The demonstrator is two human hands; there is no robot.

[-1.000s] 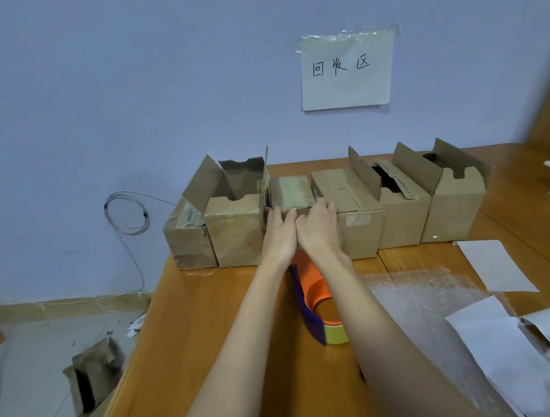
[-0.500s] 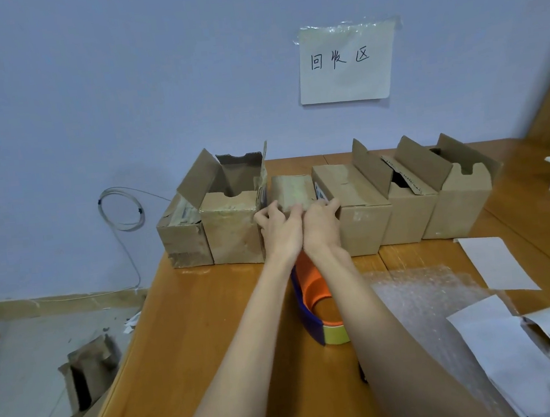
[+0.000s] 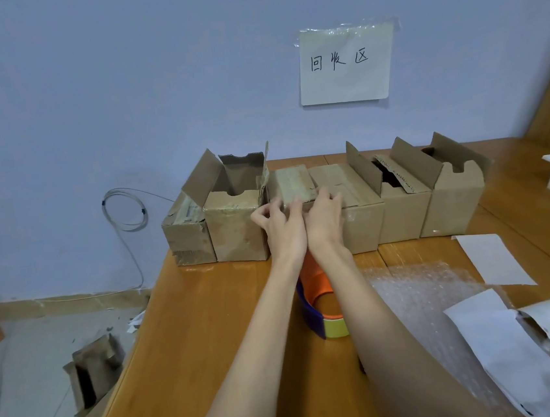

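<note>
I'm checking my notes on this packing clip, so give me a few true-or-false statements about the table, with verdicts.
1. The left hand and right hand grip the same box. True.
2. That box's top flaps stand open. False: its top is closed.
3. A tape dispenser sits on the table, nearer the person than the box. True.
4. The bubble wrap lies left of the tape dispenser. False: it lies to its right.
5. The wall sign is blank. False: it carries handwriting.

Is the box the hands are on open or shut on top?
Shut. The held box has flat top flaps; the open box left of it has raised flaps.
</note>
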